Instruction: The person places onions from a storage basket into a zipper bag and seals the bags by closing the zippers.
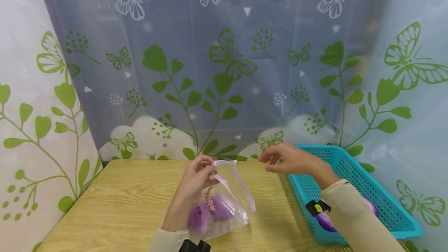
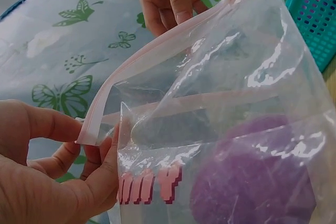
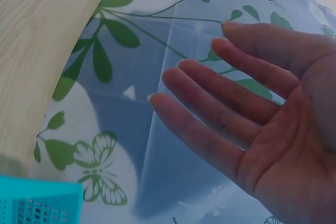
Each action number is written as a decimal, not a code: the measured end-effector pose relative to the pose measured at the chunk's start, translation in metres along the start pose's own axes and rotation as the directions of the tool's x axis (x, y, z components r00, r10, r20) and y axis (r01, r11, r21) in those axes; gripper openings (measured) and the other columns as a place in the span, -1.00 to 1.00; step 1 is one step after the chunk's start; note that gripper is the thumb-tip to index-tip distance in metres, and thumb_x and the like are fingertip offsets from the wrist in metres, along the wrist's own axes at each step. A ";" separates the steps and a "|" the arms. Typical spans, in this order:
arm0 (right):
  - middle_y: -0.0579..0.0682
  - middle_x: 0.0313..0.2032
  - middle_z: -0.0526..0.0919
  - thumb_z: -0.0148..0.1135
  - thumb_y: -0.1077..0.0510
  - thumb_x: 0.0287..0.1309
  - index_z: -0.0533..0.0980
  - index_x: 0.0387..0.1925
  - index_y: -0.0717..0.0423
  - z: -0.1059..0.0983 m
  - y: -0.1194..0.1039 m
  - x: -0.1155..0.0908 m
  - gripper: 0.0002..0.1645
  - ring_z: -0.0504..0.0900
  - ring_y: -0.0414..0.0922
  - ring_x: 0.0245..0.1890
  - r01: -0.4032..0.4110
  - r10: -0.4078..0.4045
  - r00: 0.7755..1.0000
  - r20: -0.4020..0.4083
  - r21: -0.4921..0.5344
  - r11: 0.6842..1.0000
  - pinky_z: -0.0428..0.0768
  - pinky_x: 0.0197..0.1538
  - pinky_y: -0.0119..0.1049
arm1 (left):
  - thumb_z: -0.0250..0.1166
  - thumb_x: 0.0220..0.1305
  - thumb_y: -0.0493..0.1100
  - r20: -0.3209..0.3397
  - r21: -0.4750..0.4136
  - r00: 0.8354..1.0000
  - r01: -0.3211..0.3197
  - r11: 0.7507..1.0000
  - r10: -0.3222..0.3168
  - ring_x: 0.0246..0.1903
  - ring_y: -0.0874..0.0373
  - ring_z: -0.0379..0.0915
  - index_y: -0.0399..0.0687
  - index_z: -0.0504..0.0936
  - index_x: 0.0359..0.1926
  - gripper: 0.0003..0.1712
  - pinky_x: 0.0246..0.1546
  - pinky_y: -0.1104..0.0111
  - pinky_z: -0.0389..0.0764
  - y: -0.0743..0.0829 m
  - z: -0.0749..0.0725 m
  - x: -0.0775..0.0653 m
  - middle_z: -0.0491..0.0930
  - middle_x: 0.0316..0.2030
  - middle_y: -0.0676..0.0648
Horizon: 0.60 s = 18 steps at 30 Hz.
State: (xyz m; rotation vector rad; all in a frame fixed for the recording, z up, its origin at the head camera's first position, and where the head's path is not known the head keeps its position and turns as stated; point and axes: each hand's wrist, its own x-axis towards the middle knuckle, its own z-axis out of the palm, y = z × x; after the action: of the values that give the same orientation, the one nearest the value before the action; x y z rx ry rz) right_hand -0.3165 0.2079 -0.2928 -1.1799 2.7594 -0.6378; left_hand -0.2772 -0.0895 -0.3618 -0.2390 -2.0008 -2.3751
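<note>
A clear zip bag (image 1: 232, 184) with a pale pink zip edge and pink lettering stands at the front middle of the table, its mouth spread apart. My left hand (image 1: 196, 176) pinches the bag's top corner between thumb and fingers, as the left wrist view also shows. Inside the bag sit purple rounded objects (image 1: 224, 207), their kind blurred by the plastic. My right hand (image 1: 288, 158) hovers to the right of the bag, beside the basket's far left corner. Its fingers (image 3: 199, 124) are loosely bent and hold nothing in the right wrist view.
A turquoise plastic basket (image 1: 378, 186) with perforated sides stands on the right of the wooden table (image 1: 133, 189). Purple and white objects (image 1: 325, 221) lie in it, partly hidden by my right forearm. A curtain (image 1: 224, 100) printed with leaves and butterflies hangs behind the table.
</note>
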 end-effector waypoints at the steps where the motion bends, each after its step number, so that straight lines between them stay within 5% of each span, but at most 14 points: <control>1: 0.09 0.02 0.74 0.29 0.14 0.38 0.63 0.10 0.15 -0.001 0.001 -0.001 -0.69 0.77 -0.12 -0.11 -0.008 0.008 1.000 0.005 -0.001 1.000 0.77 0.01 -0.23 | 0.11 0.44 -0.42 0.004 0.001 1.000 0.000 1.000 0.000 -0.34 0.18 0.50 -0.38 0.45 -0.06 -0.89 -0.26 0.35 0.77 -0.001 0.001 0.000 0.47 -0.35 -0.03; 18: 0.10 0.08 0.73 0.30 0.15 0.37 0.63 0.14 0.08 -0.006 0.015 -0.011 -0.66 0.77 -0.05 -0.07 -0.087 0.088 0.994 0.056 -0.034 0.996 0.77 -0.01 -0.20 | 0.18 0.45 -0.37 0.081 0.069 0.996 0.025 0.997 -0.031 -0.26 0.16 0.51 -0.37 0.53 -0.02 -0.84 -0.20 0.33 0.78 -0.008 0.006 -0.001 0.50 -0.24 -0.06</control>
State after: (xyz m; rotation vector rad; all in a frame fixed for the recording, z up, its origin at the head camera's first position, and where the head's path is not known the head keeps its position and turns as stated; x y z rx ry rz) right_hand -0.3205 0.2269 -0.2947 -1.0585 2.7647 -0.5449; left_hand -0.2765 -0.0819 -0.3686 -0.3132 -2.1303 -2.3451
